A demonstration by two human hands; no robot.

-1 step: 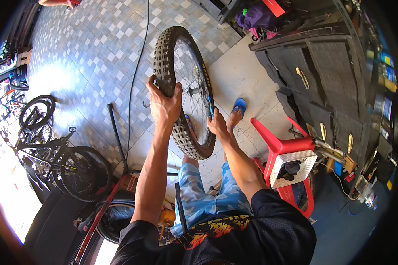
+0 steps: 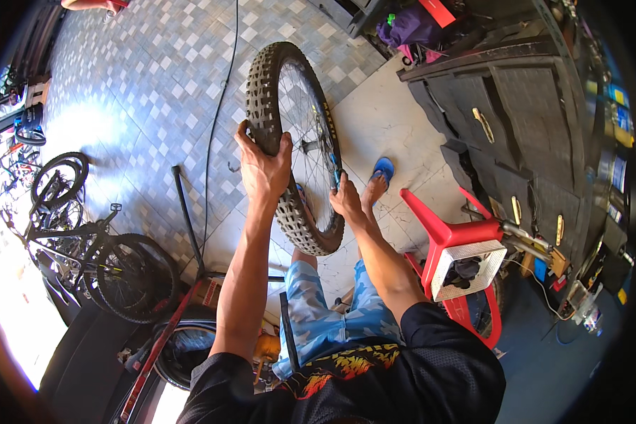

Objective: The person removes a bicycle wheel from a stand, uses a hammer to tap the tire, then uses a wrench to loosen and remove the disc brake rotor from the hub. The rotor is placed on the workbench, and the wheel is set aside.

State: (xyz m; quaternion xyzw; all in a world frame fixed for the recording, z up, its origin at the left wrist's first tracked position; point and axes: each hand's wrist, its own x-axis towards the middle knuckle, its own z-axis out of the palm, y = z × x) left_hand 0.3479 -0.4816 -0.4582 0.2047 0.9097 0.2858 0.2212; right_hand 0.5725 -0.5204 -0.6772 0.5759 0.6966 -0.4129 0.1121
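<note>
A knobby bicycle wheel (image 2: pixel 261 99) is held upright and slightly tilted in front of my legs, its spokes and hub showing. My left hand (image 2: pixel 263 164) is wrapped round the tyre on its left side, thumb and fingers on the tread. At the wheel's right side, my right hand (image 2: pixel 346 199) is closed on a slim blue tool (image 2: pixel 335 162), which lies against the tyre's edge by the rim. The fingers hide the tool's lower end, so I cannot make out its exact kind.
A red plastic stool (image 2: pixel 442 237) stands at the right, near a dark drawer cabinet (image 2: pixel 502 106). Several bicycles (image 2: pixel 85 247) are at the left. A red frame stand (image 2: pixel 166 332) with a black upright is left of my legs. A black cable (image 2: pixel 222 92) crosses the tiled floor.
</note>
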